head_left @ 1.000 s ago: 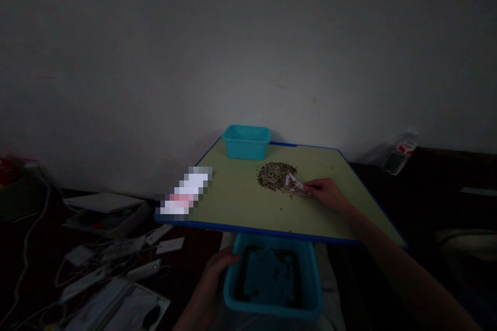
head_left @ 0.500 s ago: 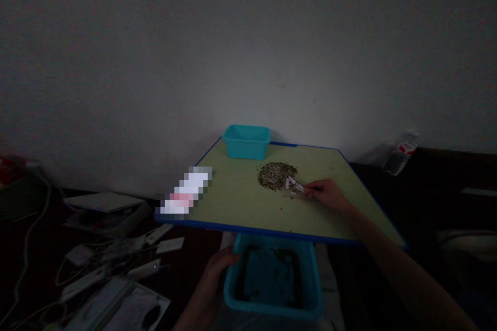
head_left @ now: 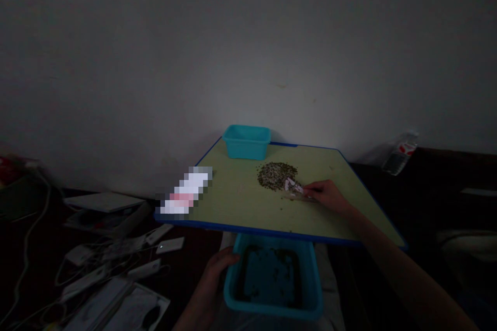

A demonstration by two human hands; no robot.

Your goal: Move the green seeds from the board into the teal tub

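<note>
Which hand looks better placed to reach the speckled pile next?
Probably the right hand: it holds a pale object at the edge of the pile, while the left hand grips the nearer blue tub, farther off.

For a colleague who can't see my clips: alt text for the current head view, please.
A right hand holds a pale item, hard to identify, at the edge of a speckled pile on a table. The left hand holds a blue tub with dark bits inside, below the table's near edge; another tub stands at the back.
</note>
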